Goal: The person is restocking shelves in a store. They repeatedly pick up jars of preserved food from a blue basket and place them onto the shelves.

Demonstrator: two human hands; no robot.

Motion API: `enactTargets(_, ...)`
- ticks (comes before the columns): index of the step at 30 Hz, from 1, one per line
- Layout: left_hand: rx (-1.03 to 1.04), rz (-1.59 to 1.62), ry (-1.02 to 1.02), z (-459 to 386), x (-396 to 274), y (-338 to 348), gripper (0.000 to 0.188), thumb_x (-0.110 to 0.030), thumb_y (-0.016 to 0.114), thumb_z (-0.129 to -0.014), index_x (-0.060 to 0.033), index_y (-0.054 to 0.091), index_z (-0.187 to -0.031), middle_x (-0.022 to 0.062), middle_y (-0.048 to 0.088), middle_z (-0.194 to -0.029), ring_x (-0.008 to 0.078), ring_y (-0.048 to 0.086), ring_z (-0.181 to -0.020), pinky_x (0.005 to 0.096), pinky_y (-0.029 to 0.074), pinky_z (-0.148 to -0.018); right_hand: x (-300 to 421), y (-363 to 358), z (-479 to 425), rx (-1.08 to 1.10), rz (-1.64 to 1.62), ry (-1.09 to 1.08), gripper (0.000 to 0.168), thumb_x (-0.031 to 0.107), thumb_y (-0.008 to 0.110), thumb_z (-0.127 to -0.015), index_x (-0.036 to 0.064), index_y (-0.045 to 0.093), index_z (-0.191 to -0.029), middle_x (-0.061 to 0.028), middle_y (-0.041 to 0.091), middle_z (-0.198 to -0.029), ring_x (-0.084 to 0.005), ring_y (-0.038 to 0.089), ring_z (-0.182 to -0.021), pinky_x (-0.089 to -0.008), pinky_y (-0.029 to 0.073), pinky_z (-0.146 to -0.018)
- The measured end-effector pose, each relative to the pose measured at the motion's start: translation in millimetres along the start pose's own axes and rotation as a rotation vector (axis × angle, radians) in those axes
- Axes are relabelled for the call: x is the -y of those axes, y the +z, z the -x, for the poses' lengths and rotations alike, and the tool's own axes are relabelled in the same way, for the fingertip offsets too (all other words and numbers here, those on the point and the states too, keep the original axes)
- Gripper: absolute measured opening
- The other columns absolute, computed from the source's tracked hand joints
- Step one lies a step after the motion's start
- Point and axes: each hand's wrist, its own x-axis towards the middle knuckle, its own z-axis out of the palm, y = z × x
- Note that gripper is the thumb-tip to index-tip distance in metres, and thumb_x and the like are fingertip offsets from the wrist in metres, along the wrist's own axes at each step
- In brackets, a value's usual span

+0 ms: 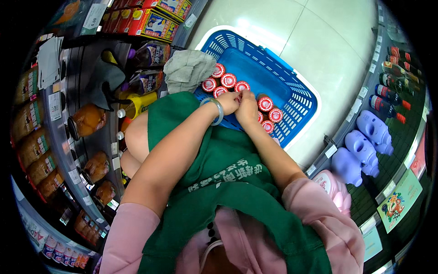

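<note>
A blue plastic shopping basket [273,58] with a white rim rests on the floor before me. Inside it stand several jars with red-and-white lids [228,80], one group at the left and another [265,103] at the right. My left hand [227,103], with a pale bangle at the wrist, and my right hand [247,108] meet over the basket's near side. Their fingertips come together around a small reddish thing, mostly hidden by the fingers; what it is I cannot tell. A crumpled grey cloth [190,70] lies over the basket's left corner.
Shelves at the left hold bottled drinks [150,54], jars of preserved fruit [90,120] and boxed goods [154,25]. On the right-hand shelf are purple bottles [361,144], dark bottles with red caps [386,106] and pink bottles [333,188]. Pale floor tiles [318,41] lie beyond the basket.
</note>
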Motion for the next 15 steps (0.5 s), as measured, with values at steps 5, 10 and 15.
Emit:
enactTargets(5,-0.004,-0.007,0.039,-18,22,10,0.022,-0.016,0.053,-0.082,-0.0013,0.052,-0.099,0.0174,0.062,-0.091,0.0304,0.06,-0.083,0.0379,0.046,-0.071,-7,9,-17,-0.106,0.234,-0.025,0.043,0.013,0.061,-0.075,0.003,0.047,-0.115,-0.0216,0.051,-0.108,-0.0366,0.055,-0.096,-0.0451,0.045,-0.081)
enactTargets(10,0.202,-0.055,-0.026,-16,-1,0,0.05,-0.017,0.049,-0.081,0.0022,0.04,-0.126,0.0248,0.04,-0.132,0.0333,0.04,-0.122,0.038,0.033,-0.1,-20,28,-29,-0.062,0.44,0.073,0.042,0.018,0.056,-0.08,0.009,0.045,-0.119,-0.0171,0.055,-0.107,-0.032,0.057,-0.095,-0.0457,0.045,-0.078)
enactTargets(15,0.264,-0.143,-0.082,-32,18,8,0.061,-0.023,0.041,-0.084,0.0057,0.029,-0.136,0.0256,0.024,-0.143,0.0325,0.024,-0.134,0.0352,0.019,-0.111,-15,31,-38,0.077,0.54,0.164,0.043,0.024,0.054,-0.083,0.014,0.041,-0.123,-0.0136,0.056,-0.105,-0.0308,0.06,-0.091,-0.0442,0.044,-0.076)
